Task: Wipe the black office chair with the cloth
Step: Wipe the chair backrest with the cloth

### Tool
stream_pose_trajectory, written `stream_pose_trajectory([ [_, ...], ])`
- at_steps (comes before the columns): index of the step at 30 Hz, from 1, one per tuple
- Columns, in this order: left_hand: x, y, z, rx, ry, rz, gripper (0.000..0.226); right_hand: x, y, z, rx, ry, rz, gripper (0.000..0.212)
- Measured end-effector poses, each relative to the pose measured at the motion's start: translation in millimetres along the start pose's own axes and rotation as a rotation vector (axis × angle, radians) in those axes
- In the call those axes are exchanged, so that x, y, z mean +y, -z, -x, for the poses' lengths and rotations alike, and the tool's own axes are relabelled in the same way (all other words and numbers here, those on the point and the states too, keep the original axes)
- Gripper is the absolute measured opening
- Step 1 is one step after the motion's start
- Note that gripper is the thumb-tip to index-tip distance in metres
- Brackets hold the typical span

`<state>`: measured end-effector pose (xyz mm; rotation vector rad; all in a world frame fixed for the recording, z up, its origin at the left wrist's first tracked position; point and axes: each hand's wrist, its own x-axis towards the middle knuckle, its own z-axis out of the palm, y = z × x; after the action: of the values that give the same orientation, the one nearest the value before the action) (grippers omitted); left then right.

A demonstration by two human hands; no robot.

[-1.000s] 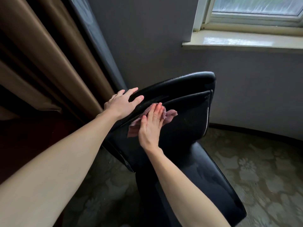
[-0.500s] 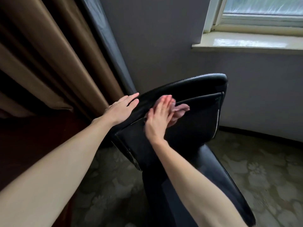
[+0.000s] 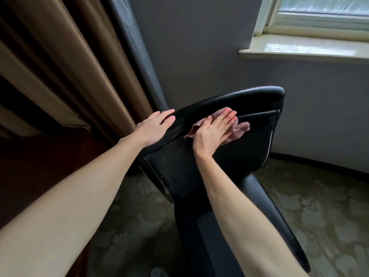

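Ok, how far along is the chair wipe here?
Done: nothing shows as clearly finished. In hand: the right hand presses the pink cloth flat on the upper backrest of the black office chair, while the left hand rests on its top edge. Left: the lower back panel looks dull and smudged, and the seat shows no cloth contact.
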<state>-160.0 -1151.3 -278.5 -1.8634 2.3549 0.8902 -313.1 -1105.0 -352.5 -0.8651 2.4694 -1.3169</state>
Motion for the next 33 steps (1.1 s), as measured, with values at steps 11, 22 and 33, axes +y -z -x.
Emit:
stream_pose_trajectory([
  [11,-10.7,-0.8,-1.5,0.008,-0.051,-0.005,0.050,-17.9,-42.9,144.8,-0.324,0.167,-0.023,0.066],
  [22,-6.8,-0.2,-5.9,-0.036,-0.045,0.022,0.055,4.8,-3.6,13.9,-0.010,-0.042,-0.034,0.063],
  [33,-15.8,-0.3,-13.9,-0.058,-0.104,0.088,0.058,9.0,-56.9,153.0,-0.265,0.498,0.041,0.065],
])
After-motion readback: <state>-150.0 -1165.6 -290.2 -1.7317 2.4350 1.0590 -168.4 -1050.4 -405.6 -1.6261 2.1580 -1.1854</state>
